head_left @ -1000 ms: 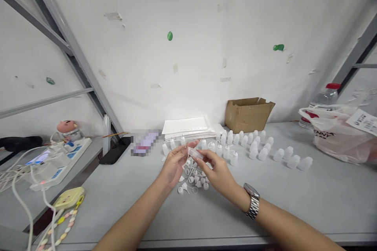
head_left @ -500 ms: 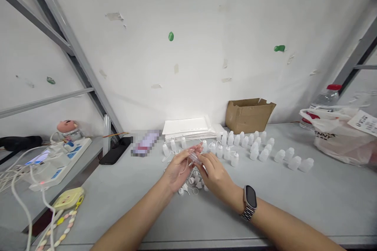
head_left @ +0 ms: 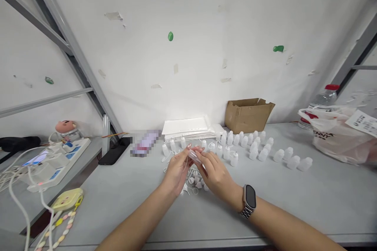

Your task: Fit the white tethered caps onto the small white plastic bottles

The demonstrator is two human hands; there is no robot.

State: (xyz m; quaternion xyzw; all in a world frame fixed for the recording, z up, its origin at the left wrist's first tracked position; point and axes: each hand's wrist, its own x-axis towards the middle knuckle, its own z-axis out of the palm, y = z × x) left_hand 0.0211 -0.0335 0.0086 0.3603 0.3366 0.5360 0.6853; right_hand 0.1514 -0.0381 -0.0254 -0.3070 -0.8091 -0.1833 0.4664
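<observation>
The vial (head_left: 194, 155) in the grip (head_left: 202, 161) is clear, smooth plastic; right of it stand matt white plastic bottles (head_left: 262, 154) on a smooth, matt grey table (head_left: 294, 204).

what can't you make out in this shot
Head view:
small bottle: tiny, partly covered by left hand and right hand; cap state unclear.
purple-white item: pixelated.
cardboard box: contents behind its wall.
water bottle: lower half behind plastic bag.

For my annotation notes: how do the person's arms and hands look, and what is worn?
Both forearms are bare, no sleeves in view. The left hand wears nothing visible. The right hand has at its wrist a wristwatch with a dark rectangular face and a silver metal link band.
</observation>
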